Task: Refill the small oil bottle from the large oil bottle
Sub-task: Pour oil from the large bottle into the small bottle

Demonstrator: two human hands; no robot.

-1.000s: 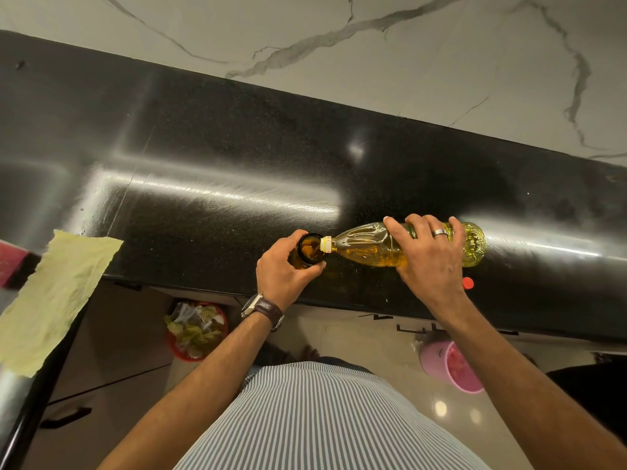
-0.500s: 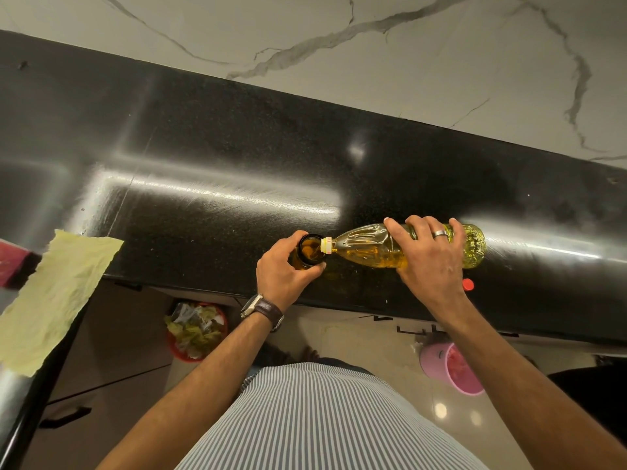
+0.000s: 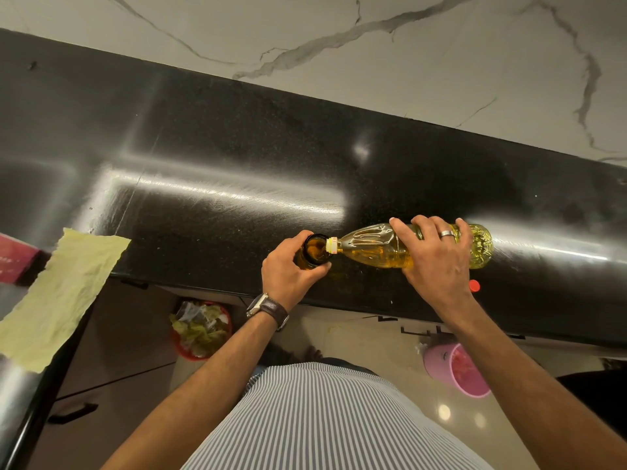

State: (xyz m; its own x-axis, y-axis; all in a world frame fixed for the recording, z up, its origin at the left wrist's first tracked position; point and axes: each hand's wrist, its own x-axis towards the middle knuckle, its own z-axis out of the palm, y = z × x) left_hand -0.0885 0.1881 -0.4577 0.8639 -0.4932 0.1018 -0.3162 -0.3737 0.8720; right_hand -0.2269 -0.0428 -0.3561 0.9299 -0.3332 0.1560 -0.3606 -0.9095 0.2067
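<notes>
The large clear plastic oil bottle (image 3: 369, 247), part full of yellow oil, is tipped on its side over the black counter. My right hand (image 3: 437, 262) grips its body. Its yellow-ringed neck rests at the open mouth of the small amber glass bottle (image 3: 315, 251), which stands upright near the counter's front edge. My left hand (image 3: 288, 271) wraps around the small bottle's side and hides most of it. A red cap (image 3: 474, 285) lies on the counter just right of my right wrist.
The black counter (image 3: 237, 157) runs along a marble wall (image 3: 407, 56). A yellow cloth (image 3: 61, 296) lies over the left corner. Below the counter on the floor stand a red bin (image 3: 200, 329) with scraps and a pink bucket (image 3: 454, 368).
</notes>
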